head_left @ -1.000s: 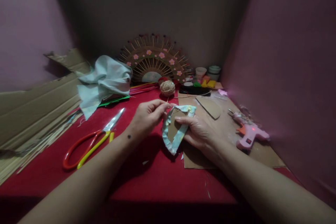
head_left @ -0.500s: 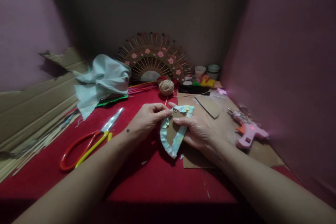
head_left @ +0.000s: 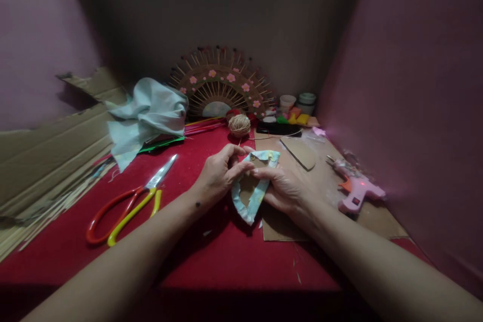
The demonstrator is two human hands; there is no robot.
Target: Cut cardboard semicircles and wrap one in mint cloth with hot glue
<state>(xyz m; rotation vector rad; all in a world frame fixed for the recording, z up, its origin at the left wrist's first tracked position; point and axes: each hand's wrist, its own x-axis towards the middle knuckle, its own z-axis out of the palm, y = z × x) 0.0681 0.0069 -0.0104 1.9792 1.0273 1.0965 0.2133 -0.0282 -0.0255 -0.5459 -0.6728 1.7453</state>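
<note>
A cardboard piece wrapped in pale blue patterned fabric (head_left: 252,196) is held upright just above the red table cover (head_left: 211,261). My left hand (head_left: 221,173) pinches its upper left edge, thumb and fingers pressed on the fabric fold. From the right, my right hand (head_left: 285,188) grips the same piece, its fingers laid across the cardboard face. The lower tip of the piece points down toward the table.
Orange and yellow scissors (head_left: 128,204) lie to the left. A pink glue gun (head_left: 356,193) rests on brown cardboard (head_left: 324,181) at the right. Behind are a twine ball (head_left: 239,125), a stick fan with flowers (head_left: 221,85), light cloth (head_left: 149,110), small pots (head_left: 298,103) and corrugated cardboard (head_left: 49,146).
My left hand has slid closer onto the fabric edge, its fingers now folded over the top corner. The piece and my right hand have barely shifted.
</note>
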